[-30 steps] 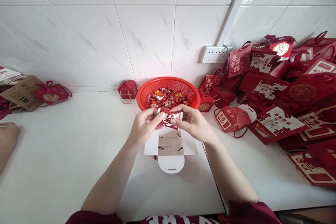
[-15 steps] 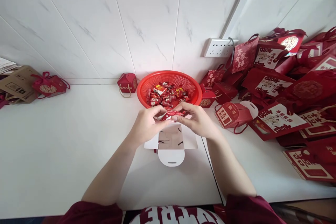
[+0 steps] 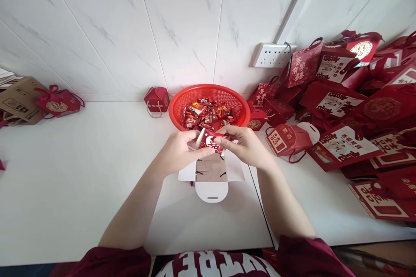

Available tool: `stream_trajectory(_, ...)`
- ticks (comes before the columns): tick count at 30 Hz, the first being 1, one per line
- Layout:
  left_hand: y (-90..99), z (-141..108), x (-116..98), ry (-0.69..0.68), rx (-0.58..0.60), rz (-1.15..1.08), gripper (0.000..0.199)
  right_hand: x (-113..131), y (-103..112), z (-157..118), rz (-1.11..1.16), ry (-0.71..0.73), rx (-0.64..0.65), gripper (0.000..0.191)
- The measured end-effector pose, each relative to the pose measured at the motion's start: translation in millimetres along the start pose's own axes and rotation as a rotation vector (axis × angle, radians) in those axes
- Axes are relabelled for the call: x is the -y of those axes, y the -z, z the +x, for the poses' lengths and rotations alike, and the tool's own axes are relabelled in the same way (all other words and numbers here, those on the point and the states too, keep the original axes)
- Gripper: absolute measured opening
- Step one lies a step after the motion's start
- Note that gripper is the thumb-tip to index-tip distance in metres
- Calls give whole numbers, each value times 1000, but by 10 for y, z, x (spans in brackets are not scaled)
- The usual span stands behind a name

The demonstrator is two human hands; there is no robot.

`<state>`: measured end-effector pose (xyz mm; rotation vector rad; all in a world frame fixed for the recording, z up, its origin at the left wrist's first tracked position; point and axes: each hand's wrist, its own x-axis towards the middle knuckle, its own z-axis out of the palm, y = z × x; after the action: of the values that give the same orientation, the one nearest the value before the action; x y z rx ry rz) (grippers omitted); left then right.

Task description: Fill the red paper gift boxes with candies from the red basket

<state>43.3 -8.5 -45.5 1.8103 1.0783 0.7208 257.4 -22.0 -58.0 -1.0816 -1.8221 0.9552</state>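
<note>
Between both hands is a red wrapped candy (image 3: pixel 209 140) with white print and pale wrapper ends. My left hand (image 3: pixel 180 151) pinches its left side, thumb below. On its right side, my right hand (image 3: pixel 242 145) grips it with the thumb across the front. Directly beneath lies an open gift box (image 3: pixel 212 191), its white inner flaps folded outward and dark cord ends showing inside. Its far part is hidden by my hands. Just behind stands a red plastic basket (image 3: pixel 182 95) holding many wrapped candies (image 3: pixel 208 114).
A large heap of red gift boxes (image 3: pixel 341 104) fills the right side. One small red box (image 3: pixel 156 100) stands left of the basket. Farther left are another red box (image 3: pixel 59 103) and a brown carton (image 3: pixel 24 99). A white power strip (image 3: pixel 272 55) is against the tiled wall.
The candy has been turned up between my fingers, so more of its printed face shows. Both hands stay on it above the open box. The view has shifted slightly.
</note>
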Motion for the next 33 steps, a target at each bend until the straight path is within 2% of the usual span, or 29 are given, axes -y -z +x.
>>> stream_trajectory(3,56,-9,-13,36,39,-17,30,3,-3,-4,39,-27,-9,29)
stream_trajectory(8,84,1,-18,51,143,-201,29,24,-30,-19,136,-16,12,28)
stream_trajectory(12,99,2,-31,46,206,-228,28,39,-12,-31,182,-20,15,28)
stream_trajectory(14,136,-4,-36,21,251,-167,28,45,26,-40,111,-20,28,24)
stream_trajectory(17,209,-10,-15,31,252,59,29,47,91,-54,-74,-22,75,18)
stream_trajectory(20,254,-4,42,88,222,303,27,31,110,-58,-215,-43,208,13)
stream_trajectory(23,259,6,100,126,244,469,31,-7,67,-50,-319,-54,341,14)
stream_trajectory(29,283,-3,137,143,202,510,34,-54,-62,-38,-453,-113,522,20)
stream_trajectory(33,314,-14,152,139,209,485,33,-121,-200,-30,-605,-139,573,21)
